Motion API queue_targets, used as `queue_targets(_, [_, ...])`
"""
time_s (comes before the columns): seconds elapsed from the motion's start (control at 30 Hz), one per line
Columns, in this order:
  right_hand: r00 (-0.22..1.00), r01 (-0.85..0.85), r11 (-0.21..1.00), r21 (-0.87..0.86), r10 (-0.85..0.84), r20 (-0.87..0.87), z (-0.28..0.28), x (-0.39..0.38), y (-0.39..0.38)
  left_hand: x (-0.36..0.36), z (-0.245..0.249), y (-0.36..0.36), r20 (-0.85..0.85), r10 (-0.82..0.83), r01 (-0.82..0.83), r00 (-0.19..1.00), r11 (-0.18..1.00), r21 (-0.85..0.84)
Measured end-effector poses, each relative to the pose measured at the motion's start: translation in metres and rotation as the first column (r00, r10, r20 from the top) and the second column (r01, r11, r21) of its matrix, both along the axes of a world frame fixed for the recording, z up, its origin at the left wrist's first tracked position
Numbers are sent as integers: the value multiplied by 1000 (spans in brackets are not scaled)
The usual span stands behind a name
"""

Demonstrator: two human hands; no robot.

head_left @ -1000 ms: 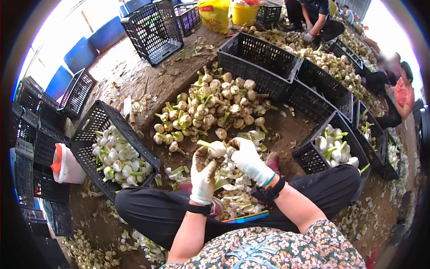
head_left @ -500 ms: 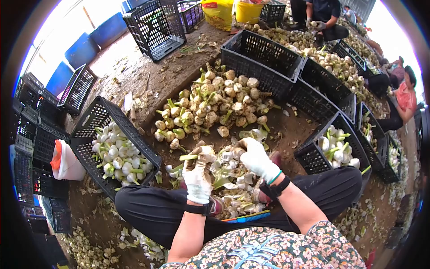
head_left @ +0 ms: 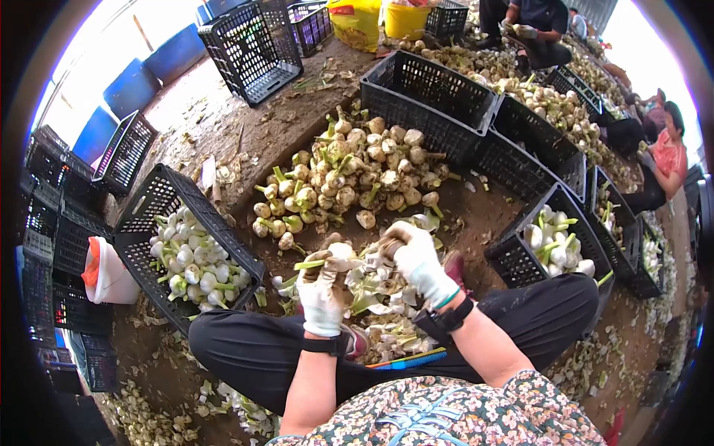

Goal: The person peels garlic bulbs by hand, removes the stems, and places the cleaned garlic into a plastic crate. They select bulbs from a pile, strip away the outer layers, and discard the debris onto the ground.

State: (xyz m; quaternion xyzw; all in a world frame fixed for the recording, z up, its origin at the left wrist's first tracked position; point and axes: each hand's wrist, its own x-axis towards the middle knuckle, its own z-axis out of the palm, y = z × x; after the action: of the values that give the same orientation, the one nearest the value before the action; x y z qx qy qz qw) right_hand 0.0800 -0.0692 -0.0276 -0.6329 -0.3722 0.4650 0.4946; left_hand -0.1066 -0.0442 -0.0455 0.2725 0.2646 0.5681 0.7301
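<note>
My left hand (head_left: 324,286), in a soiled white glove, is closed around a garlic bulb (head_left: 338,258) whose green stem (head_left: 309,264) sticks out to the left. Just to the right, my gloved right hand (head_left: 415,256) has its fingers curled together; whatever is in them is hidden. Between my feet, beneath both hands, lies a heap of peeled garlic skins (head_left: 387,291). Beyond the hands is a pile of unpeeled, dirt-marked garlic bulbs (head_left: 349,175). Cleaned white garlic (head_left: 197,260) fills part of a tilted black crate (head_left: 165,215) at my left.
Another black crate (head_left: 513,256) with clean garlic (head_left: 554,241) stands by my right knee. Black crates (head_left: 424,115) line the pile's far side. A white bucket (head_left: 115,276) stands at the left. Co-workers sit at the upper right, one in a coral shirt (head_left: 669,165).
My right hand has risen slightly and shifted left, its fingers curled. My left hand stays closed on the bulb and has moved a little left. The whole view has shifted slightly.
</note>
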Motion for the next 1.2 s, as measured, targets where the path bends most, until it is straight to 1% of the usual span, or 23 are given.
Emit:
queue_targets(0.03, [990, 52, 992, 114, -66, 127, 4, 9, 0, -6, 2, 2, -12, 10, -10, 1000, 1000, 14])
queue_targets(0.07, [996, 86, 996, 8, -86, 16, 7, 16, 0, -9, 3, 3, -24, 21, -20, 999, 999, 28])
queue_targets(0.13, [997, -21, 999, -35, 23, 68, 12, 11, 3, -3, 1, 1, -26, 74, -73, 997, 997, 17])
queue_targets(0.2, [944, -143, 988, 64, 117, 310, 20, -11, -4, 7, 0, -3, -38, 31, -33, 999, 997, -66])
queue_targets(0.23, [958, -158, 983, 90, 130, 256, 16, -21, -6, 12, 5, -6, -14, -35, 34, 999, 997, -65])
queue_targets(0.27, [969, -173, 978, 116, 148, 200, 9, -29, -7, 16, -1, -6, -35, 11, -15, 999, 994, -107])
queue_targets(0.3, [967, -126, 976, 178, 81, 242, 3, -37, -7, 16, -3, -5, -52, 30, -37, 998, 990, -138])
queue_targets(0.37, [977, -138, 980, 145, 111, 180, -7, -36, -9, 11, -6, -6, -81, 52, -65, 995, 983, -172])
queue_targets(0.43, [988, -153, 983, 104, 151, 34, -3, -29, -8, 10, 5, -6, -85, 41, -50, 996, 992, -113])
queue_targets(0.47, [988, -153, 983, 104, 150, 34, -2, -23, -7, 10, 7, -5, -84, 40, -49, 996, 992, -113])
queue_targets(0.53, [962, -109, 988, 113, 76, 263, 5, -11, -3, 8, 9, -3, -51, -25, 23, 998, 999, -38])
queue_targets(0.6, [893, -42, 972, 230, -67, 446, -2, 3, -2, 0, -3, 0, -47, -45, 46, 998, 999, 6])
queue_targets(0.67, [878, 100, 974, 202, -182, 443, -16, 20, 2, -5, -4, -1, 24, -88, 90, 996, 989, -113])
queue_targets(0.7, [839, 127, 976, 178, -202, 506, -23, 29, 2, -9, -4, 0, 58, -123, 124, 991, 992, -16])
queue_targets(0.73, [804, 76, 994, 74, -105, 586, -25, 39, 0, -7, -1, 1, 57, -124, 125, 991, 992, -13])
queue_targets(0.8, [697, -181, 967, -181, 256, 670, -41, 48, -5, -2, 4, 4, 231, -85, 95, 969, 995, -34])
queue_targets(0.87, [792, -150, 983, -110, 186, 581, -18, 24, -12, -3, -5, 6, 221, -97, 109, 970, 993, -45])
queue_targets(0.93, [974, -168, 984, 51, 158, 161, 5, -5, -6, 2, 0, 3, 132, -114, 116, 985, 993, -8])
queue_targets(1.0, [985, -174, 982, 79, 172, 34, 24, -23, -5, 5, 6, -1, 99, -131, 137, 986, 989, -55])
queue_targets(1.03, [975, -170, 980, 107, 152, 161, 17, -28, -4, 10, 8, -3, 34, -95, 95, 995, 995, -17])
queue_targets(1.13, [977, -140, 985, 102, 121, 177, 7, -37, -1, 12, 0, -2, -90, -8, 10, 996, 1000, 20])
queue_targets(1.17, [991, -88, 994, 61, 81, 110, 6, -37, 1, 8, -4, -1, 10, -51, 51, 999, 997, -54])
queue_targets(1.2, [987, -60, 995, 77, 48, 153, 9, -35, 2, 7, -6, 1, 115, -84, 98, 990, 988, -122])
